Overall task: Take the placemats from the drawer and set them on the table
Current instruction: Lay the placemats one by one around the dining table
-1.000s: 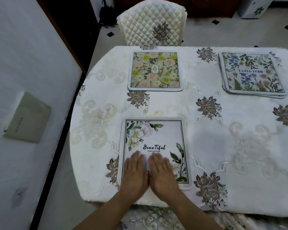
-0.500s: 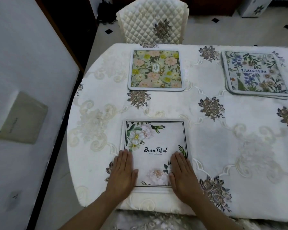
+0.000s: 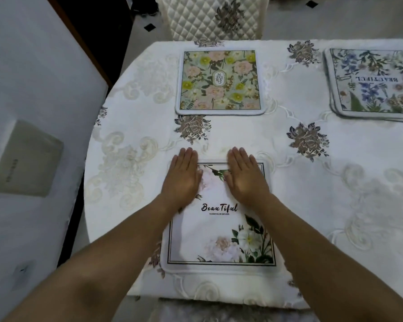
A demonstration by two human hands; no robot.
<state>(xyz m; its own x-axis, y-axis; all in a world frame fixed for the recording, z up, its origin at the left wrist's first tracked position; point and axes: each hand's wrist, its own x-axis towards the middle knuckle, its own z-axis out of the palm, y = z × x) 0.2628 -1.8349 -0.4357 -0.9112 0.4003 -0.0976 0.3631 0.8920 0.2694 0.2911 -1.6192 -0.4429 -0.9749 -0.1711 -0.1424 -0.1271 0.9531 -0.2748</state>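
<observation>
Here, a rectangular white fabric placemat printed with pale flowers (image 3: 219,233) lies at the near edge of a white embroidered tablecloth (image 3: 335,205). The left hand (image 3: 183,177) and right hand (image 3: 246,176) press flat, fingers straight, slightly apart, on its far edge.

Far placemat (image 3: 220,81) behind near placemat (image 3: 209,231)

Beyond white "BeauTiful" placemat (image 3: 219,231): strip of cream embroidered tablecloth (image 3: 228,133), then green floral square placemat (image 3: 219,82).
Its right: open cloth.
Its far right: stacked blue-flowered placemats (image 3: 370,82).
Its left: white wall (image 3: 44,89).
</observation>
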